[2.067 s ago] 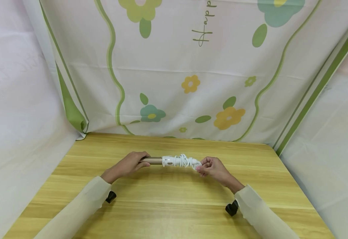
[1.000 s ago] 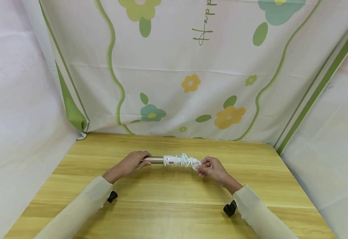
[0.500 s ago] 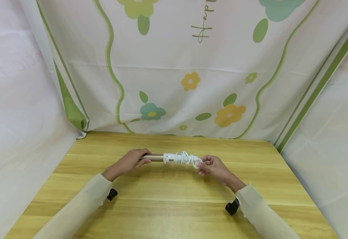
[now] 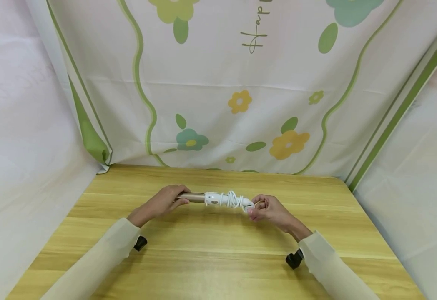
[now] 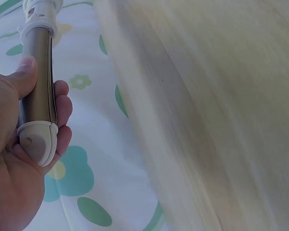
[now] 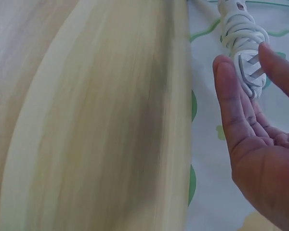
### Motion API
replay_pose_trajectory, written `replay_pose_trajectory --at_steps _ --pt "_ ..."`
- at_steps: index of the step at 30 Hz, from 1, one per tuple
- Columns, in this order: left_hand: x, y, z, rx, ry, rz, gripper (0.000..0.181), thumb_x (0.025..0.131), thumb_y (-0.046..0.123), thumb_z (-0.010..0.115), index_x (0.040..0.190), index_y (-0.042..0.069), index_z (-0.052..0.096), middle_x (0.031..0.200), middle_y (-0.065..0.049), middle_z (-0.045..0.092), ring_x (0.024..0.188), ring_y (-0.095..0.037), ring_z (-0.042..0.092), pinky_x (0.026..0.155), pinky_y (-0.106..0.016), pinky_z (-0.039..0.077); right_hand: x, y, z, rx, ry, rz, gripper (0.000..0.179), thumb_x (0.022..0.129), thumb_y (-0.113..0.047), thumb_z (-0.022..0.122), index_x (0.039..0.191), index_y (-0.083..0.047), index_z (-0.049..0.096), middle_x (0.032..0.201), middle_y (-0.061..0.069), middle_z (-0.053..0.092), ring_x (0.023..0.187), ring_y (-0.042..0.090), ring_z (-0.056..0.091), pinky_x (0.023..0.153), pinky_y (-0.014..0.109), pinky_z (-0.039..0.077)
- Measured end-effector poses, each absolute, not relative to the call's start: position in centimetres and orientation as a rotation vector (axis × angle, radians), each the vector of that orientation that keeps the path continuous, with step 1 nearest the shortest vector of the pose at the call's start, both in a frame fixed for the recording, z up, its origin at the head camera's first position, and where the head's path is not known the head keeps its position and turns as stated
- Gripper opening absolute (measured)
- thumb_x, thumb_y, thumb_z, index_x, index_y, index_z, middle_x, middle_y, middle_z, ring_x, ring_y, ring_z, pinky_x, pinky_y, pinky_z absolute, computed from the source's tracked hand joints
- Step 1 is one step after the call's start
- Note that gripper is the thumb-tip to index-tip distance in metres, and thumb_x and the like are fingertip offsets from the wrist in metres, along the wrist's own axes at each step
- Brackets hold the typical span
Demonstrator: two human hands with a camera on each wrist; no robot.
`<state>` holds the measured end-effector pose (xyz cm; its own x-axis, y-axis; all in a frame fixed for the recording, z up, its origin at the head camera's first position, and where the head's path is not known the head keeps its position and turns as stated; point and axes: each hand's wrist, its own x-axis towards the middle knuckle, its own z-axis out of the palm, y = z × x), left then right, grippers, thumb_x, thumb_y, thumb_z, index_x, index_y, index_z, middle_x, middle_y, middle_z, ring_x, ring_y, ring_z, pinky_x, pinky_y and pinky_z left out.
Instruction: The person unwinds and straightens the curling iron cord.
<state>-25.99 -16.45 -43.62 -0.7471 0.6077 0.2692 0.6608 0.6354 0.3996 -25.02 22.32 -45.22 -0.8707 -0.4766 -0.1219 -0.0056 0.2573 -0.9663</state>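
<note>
A curling iron (image 4: 197,197) with a gold barrel and white handle lies level across the middle, over the table. My left hand (image 4: 164,201) grips the barrel at its far left end. In the left wrist view, the thumb presses the gold barrel (image 5: 37,72) while the fingers curl round behind, close to the white end cap (image 5: 38,143). A white cord (image 4: 233,200) is wound in loops round the handle. At the handle's right end, my right hand (image 4: 272,213) pinches the white two-pin plug (image 6: 250,70) between thumb and index finger, thumb tip at the prongs.
The wooden table (image 4: 211,258) runs beneath both arms. Behind it hangs a white cloth (image 4: 203,104) printed with flowers, and more cloth walls stand at left and right. Black wrist mounts (image 4: 140,243) stick out below the sleeves.
The curling iron and both hands stay almost in place. The right fingers have shifted slightly at the plug, and the head view has tilted a little.
</note>
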Motion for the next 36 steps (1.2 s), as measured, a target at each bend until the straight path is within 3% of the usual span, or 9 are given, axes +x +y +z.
replay_pose_trajectory --at_steps 10,15,24,30,36 --pt "-26.0 -16.4 -43.8 -1.065 -2.699 -0.742 0.025 0.097 0.025 0.063 0.116 0.009 0.063 0.093 0.003 0.067 0.076 -0.005 0.057 0.071 -0.030 0.048 -24.5 21.2 -44.7 -0.384 2.228 -1.665 0.037 0.092 -0.016 0.071 0.110 0.005 0.048 0.102 0.037 0.063 0.090 0.050 0.066 0.079 0.053 0.056" --pt "-25.9 -16.0 -43.6 -1.049 -2.688 -0.720 0.024 0.096 0.023 0.065 0.116 0.010 0.063 0.092 0.003 0.066 0.075 -0.006 0.056 0.072 -0.032 0.047 -24.3 20.9 -44.6 -0.290 2.292 -1.669 0.039 0.089 -0.016 0.075 0.108 0.005 0.049 0.093 0.025 0.065 0.086 0.047 0.068 0.077 0.051 0.057" --pt "-25.4 -15.4 -43.1 -1.021 -2.648 -0.667 0.024 0.095 0.024 0.067 0.113 0.009 0.065 0.092 0.000 0.069 0.074 -0.009 0.057 0.070 -0.032 0.047 -24.2 20.6 -44.4 -0.163 2.377 -1.662 0.038 0.087 -0.016 0.077 0.108 0.005 0.052 0.088 0.019 0.066 0.082 0.043 0.069 0.075 0.051 0.057" --pt "-25.6 -15.4 -42.9 -1.011 -2.640 -0.683 0.024 0.094 0.024 0.067 0.113 0.009 0.065 0.092 0.000 0.068 0.074 -0.009 0.056 0.070 -0.033 0.047 -24.3 20.4 -44.7 -0.111 2.414 -1.669 0.039 0.087 -0.017 0.078 0.109 0.003 0.053 0.089 0.014 0.066 0.081 0.038 0.071 0.074 0.044 0.059" --pt "-25.9 -15.8 -42.8 -0.981 -2.684 -0.735 0.025 0.096 0.026 0.064 0.114 0.009 0.065 0.092 0.001 0.068 0.073 -0.007 0.054 0.068 -0.029 0.046 -24.5 21.2 -45.0 -0.211 2.249 -1.812 0.042 0.089 -0.015 0.075 0.116 0.005 0.051 0.094 0.007 0.065 0.086 0.021 0.071 0.081 0.039 0.058"
